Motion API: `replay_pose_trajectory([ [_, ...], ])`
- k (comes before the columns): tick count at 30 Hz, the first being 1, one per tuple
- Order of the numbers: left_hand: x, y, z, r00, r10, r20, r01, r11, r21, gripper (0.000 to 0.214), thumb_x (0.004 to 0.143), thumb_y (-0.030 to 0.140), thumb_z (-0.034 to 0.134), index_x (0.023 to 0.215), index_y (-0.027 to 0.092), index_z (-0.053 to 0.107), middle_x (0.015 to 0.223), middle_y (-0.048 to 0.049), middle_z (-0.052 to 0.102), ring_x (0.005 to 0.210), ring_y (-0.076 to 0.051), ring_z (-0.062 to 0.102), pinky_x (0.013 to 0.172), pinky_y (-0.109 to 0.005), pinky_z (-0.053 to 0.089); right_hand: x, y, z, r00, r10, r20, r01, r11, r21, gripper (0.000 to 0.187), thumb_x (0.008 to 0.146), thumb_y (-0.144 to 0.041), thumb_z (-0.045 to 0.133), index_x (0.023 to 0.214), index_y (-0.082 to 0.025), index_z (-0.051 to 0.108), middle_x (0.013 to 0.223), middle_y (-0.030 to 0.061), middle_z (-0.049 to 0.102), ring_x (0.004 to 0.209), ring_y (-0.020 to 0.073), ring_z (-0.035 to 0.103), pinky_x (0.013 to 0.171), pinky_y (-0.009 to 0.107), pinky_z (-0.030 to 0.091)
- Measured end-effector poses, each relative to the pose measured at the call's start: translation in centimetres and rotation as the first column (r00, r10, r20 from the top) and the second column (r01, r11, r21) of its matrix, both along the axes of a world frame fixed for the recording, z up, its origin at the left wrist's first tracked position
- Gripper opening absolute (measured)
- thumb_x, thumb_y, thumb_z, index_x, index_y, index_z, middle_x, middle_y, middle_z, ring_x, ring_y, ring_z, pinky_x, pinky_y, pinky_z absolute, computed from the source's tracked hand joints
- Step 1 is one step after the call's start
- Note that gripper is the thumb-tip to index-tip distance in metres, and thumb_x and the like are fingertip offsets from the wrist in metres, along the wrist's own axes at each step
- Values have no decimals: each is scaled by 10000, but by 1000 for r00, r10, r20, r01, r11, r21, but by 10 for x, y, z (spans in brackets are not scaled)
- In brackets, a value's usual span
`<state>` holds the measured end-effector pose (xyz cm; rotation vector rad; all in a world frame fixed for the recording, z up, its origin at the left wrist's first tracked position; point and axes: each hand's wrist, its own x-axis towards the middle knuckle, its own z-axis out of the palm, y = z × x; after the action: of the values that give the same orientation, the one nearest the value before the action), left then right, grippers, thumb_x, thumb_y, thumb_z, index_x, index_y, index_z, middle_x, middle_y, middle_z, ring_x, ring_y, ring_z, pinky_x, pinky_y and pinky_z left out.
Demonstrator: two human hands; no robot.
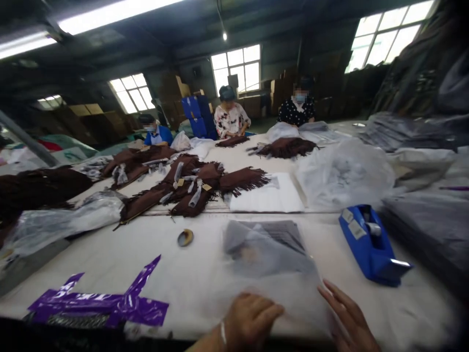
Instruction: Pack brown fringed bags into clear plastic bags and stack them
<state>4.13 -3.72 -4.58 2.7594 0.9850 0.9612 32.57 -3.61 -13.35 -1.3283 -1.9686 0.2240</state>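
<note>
A clear plastic bag (267, 254) with a folded grey garment inside lies flat on the white table (110, 259) in front of me. My left hand (251, 320) rests on the bag's near edge, fingers bent and lying on the plastic. My right hand (348, 318) lies flat at the bag's right near corner, fingers stretched out and apart. Neither hand grips anything that I can see.
A blue tape dispenser (370, 244) stands right of the bag. Purple tape strips (106, 305) lie at the near left, a small roll (185, 237) beyond. Brown fringed garments (194, 186) and plastic bags (344, 171) cover the far table. Three people (230, 117) work at the far side.
</note>
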Motion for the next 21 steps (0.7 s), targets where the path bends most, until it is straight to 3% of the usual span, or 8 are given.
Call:
replay_pose_trajectory([
  [2,-26,-6,4,997,67,-24,-64,993,99,367,839,93,511,1195,183,519,1020,-65,668,972,-174,590,872,-333,476,-1,2,0,995,68,66,-67,998,-18,582,805,-104,364,1363,-266,376,1464,56,283,1298,305,348,1038,507,367],
  [4,-50,-5,9,958,275,-82,-258,951,172,486,796,94,577,1265,178,476,1203,-103,594,1195,-263,466,988,-441,400,-4,4,3,990,84,111,-83,996,-10,630,767,-56,345,1370,-236,374,1495,55,217,1328,309,293,1071,512,305],
  [7,-75,4,2,869,426,-251,-415,904,98,594,791,83,522,1360,153,363,1405,-123,402,1346,-315,254,1046,-518,338,-4,10,10,970,152,188,-161,986,36,668,746,-15,316,1379,-221,370,1497,53,232,1340,284,278,1096,487,261],
  [11,-106,15,-21,890,300,-343,-295,953,69,719,730,-104,277,1395,169,294,1401,-78,422,1344,-184,291,1063,-397,371,9,23,16,869,356,345,-378,926,-3,649,787,-10,306,1388,-252,353,1463,23,327,1336,205,302,1104,379,280],
  [15,-128,15,-27,869,57,-491,-119,988,-96,728,763,-83,296,1413,243,247,1462,-32,322,1365,-192,240,1111,-432,289,18,35,19,747,545,380,-499,838,-220,614,835,-71,349,1406,-291,296,1453,7,333,1338,190,293,1087,373,312],
  [17,-129,16,-26,845,-80,-529,-65,966,-251,773,734,-65,342,1418,272,219,1482,-12,268,1368,-192,232,1116,-432,274,13,40,21,695,630,347,-521,774,-360,622,840,-117,391,1415,-311,255,1456,3,315,1337,209,288,1073,410,330],
  [19,-125,18,-25,846,-114,-521,-105,922,-373,843,669,-58,376,1423,273,199,1492,-10,233,1373,-198,210,1116,-438,263,7,43,22,666,679,310,-519,720,-462,654,820,-154,442,1418,-320,235,1464,5,286,1341,242,266,1060,457,336],
  [21,-122,20,-25,859,-103,-502,-164,872,-460,896,612,-45,397,1424,277,198,1498,-9,209,1379,-215,179,1118,-463,236,5,43,25,677,667,312,-482,722,-496,684,792,-144,461,1413,-333,246,1474,-4,252,1352,269,221,1055,491,333],
])
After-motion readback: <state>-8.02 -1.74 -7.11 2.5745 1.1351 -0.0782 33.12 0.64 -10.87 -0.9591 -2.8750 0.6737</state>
